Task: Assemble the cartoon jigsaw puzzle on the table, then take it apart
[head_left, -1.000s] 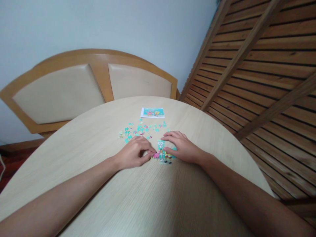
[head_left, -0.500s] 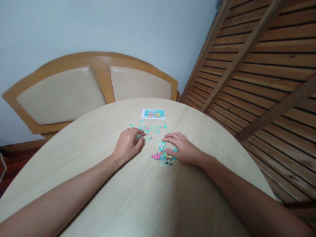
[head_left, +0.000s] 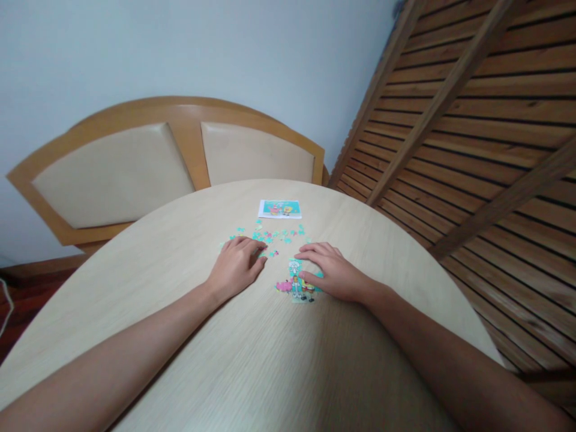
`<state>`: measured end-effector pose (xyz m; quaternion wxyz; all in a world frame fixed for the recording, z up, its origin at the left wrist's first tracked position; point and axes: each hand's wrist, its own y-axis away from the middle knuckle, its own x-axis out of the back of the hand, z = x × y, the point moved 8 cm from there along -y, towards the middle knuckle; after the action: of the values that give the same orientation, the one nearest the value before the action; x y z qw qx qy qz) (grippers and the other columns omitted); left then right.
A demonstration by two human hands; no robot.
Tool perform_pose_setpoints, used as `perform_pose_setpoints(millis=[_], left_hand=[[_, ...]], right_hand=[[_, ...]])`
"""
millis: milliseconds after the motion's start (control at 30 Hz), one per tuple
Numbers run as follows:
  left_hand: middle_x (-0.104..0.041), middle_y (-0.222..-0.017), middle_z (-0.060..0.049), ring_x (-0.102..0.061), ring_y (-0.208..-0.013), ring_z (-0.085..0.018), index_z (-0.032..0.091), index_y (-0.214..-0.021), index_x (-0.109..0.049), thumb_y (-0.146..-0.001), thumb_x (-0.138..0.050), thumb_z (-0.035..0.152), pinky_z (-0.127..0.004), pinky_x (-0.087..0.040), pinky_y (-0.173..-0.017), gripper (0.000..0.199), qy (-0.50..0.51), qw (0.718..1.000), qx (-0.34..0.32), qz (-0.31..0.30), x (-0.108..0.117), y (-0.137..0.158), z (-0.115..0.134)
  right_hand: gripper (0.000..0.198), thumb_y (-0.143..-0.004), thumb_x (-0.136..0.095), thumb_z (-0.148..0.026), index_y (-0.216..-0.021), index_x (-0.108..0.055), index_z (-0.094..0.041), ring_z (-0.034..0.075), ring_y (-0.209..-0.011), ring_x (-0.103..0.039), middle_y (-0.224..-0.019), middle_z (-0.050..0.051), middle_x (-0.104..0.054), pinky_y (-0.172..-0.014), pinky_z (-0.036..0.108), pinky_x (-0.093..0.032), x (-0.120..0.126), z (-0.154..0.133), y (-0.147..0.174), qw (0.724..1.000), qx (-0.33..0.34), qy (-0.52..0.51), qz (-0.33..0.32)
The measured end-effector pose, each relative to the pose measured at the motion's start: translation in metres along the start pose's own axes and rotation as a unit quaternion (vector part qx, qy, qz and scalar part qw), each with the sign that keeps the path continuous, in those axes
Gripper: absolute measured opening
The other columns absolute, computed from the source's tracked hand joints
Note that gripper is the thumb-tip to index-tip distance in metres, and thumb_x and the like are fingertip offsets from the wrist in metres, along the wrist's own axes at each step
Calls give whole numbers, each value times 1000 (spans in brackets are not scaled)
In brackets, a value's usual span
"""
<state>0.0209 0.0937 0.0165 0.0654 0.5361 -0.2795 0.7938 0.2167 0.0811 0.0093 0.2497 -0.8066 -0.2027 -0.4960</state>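
Note:
A partly joined jigsaw puzzle (head_left: pixel 296 289) with cartoon figures lies on the pale table. My right hand (head_left: pixel 332 270) rests at its right side, fingers apart and thumb over the joined pieces, covering some of them. Further left, my left hand (head_left: pixel 238 264) lies low over the table with thumb and fingers apart. Its fingertips are beside loose jigsaw pieces (head_left: pixel 270 236), mostly turquoise with some pink. A small pink and dark piece (head_left: pixel 275 253) lies just right of the left fingertips. Whatever is beneath the left palm is hidden.
The reference picture (head_left: pixel 281 209) on white paper lies beyond the loose pieces. A round pale wooden table (head_left: pixel 216 372) bears everything. Behind it stands a cushioned wooden headboard-like back (head_left: pixel 189 111) against the wall, and a slatted wooden panel (head_left: pixel 472 150) is at the right.
My left hand has shifted slightly to the right and nearer to me, its fingertips covering pieces that showed between finger and thumb. My right hand has stayed in place.

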Motion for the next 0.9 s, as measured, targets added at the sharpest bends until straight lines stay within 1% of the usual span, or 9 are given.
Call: perform_pose_setpoints(millis=[133,233,467,567,667,800,900], left_hand=[[-72,-109,-8,-61,-108,-29,22,-113,-67,-95,-60,38,-49,-46,-97,25,12,1000,3,-3,0,-1,-1],[-72,-107,-7,-63,-104,-28,23,-112,-67,-95,-62,38,-48,-47,-94,23,23,1000,4,0,0,-1,-2],[-73,-104,-7,-65,-101,-26,21,-109,-66,-92,-59,25,-46,-49,-93,19,56,998,-2,5,-1,-2,-2],[-73,-104,-7,-65,-100,-26,21,-108,-66,-91,-56,23,-46,-49,-93,20,61,998,-4,-1,-2,-2,-1],[-73,-104,-7,-65,-98,-27,21,-108,-65,-89,-57,24,-46,-49,-92,21,43,999,10,4,1,-1,-1],[-72,-103,-7,-63,-100,-30,21,-106,-66,-87,-58,26,-50,-46,-93,21,-8,1000,27,9,5,0,0],[-72,-102,-8,-62,-100,-30,20,-104,-65,-88,-56,25,-50,-45,-92,19,-11,1000,26,6,5,0,1]], right_hand=[[39,-93,-60,-45,-127,-65,-25,30,-128,-49,-136,10,-60,-108,52,-37,0,0,0,1000,-2,0,-1],[39,-93,-60,-45,-127,-65,-26,30,-129,-49,-136,10,-60,-108,52,-37,0,-1,0,1000,0,0,-1],[39,-94,-59,-47,-127,-65,-27,30,-129,-49,-136,10,-59,-108,52,-38,0,0,1,1000,-1,1,1],[39,-94,-59,-47,-127,-65,-26,30,-129,-49,-136,10,-59,-108,51,-37,0,0,0,1000,-2,1,0],[40,-94,-60,-46,-127,-64,-25,30,-130,-48,-136,11,-59,-109,51,-37,0,0,0,1000,-4,1,-4],[40,-94,-60,-45,-128,-64,-25,30,-129,-49,-137,11,-59,-109,52,-37,0,-1,0,1000,-5,-1,-6],[41,-94,-59,-46,-129,-63,-25,30,-129,-48,-137,11,-59,-109,52,-37,0,-1,0,1000,-5,1,-6]])
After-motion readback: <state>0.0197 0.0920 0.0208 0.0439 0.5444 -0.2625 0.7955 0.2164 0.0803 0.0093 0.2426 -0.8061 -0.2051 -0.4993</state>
